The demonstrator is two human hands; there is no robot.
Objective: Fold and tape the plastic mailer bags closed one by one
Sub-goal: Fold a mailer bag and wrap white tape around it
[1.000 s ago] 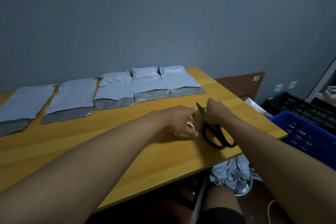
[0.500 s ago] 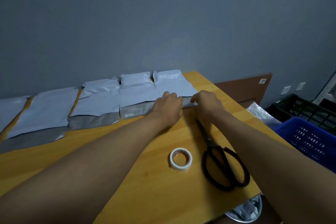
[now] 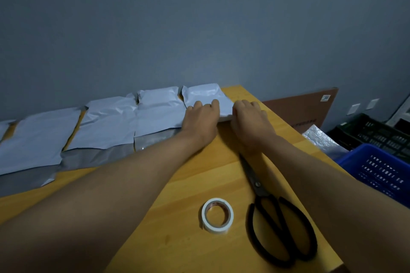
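Observation:
Several white plastic mailer bags lie in a row along the far edge of the wooden table [image 3: 193,175], most with a grey flap open toward me. On the rightmost mailer bag [image 3: 204,93] the flap is folded over, and its fold edge shows between my hands. My left hand [image 3: 200,117] lies on this bag with fingers stretched forward, pressing it down. At the bag's right end my right hand [image 3: 249,117] presses the fold with its fingertips. A white tape roll [image 3: 217,215] and black scissors [image 3: 277,221] lie untouched near me.
The neighbouring mailer bag [image 3: 157,113] sits just left of my left hand. Off the table's right side stand a blue crate [image 3: 381,168] and a black crate [image 3: 368,133], with silver bubble wrap [image 3: 321,139] and a brown board [image 3: 304,106] against the wall.
Both hands left the tape roll and scissors, reached forward to the rightmost bag, took its grey flap and folded it over. The tape and scissors stayed on the table.

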